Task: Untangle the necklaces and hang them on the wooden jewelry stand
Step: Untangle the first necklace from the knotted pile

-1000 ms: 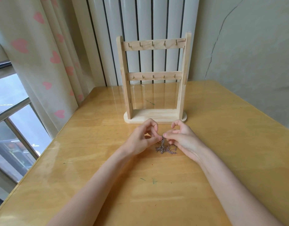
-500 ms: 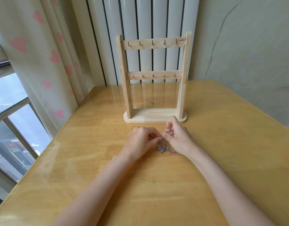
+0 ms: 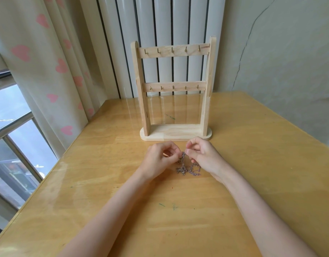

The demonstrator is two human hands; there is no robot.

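A tangled clump of thin silvery necklaces (image 3: pixel 187 168) lies on the wooden table (image 3: pixel 252 164), its top strands lifted between my two hands. My left hand (image 3: pixel 160 158) pinches the chain from the left with curled fingers. My right hand (image 3: pixel 202 156) pinches it from the right, thumb and forefinger together. The wooden jewelry stand (image 3: pixel 173 89) rises just behind my hands, upright, with two crossbars of small brass hooks. All the hooks are bare.
A curtain with pink hearts (image 3: pixel 39 62) and a window (image 3: pixel 11 136) are on the left. A white radiator (image 3: pixel 160 25) stands behind the stand, and a cracked wall (image 3: pixel 280 52) lies to the right. The table's left edge runs diagonally by the window.
My hands have drawn slightly apart, and the necklace clump below them has spread a little wider on the table. The stand has not moved.
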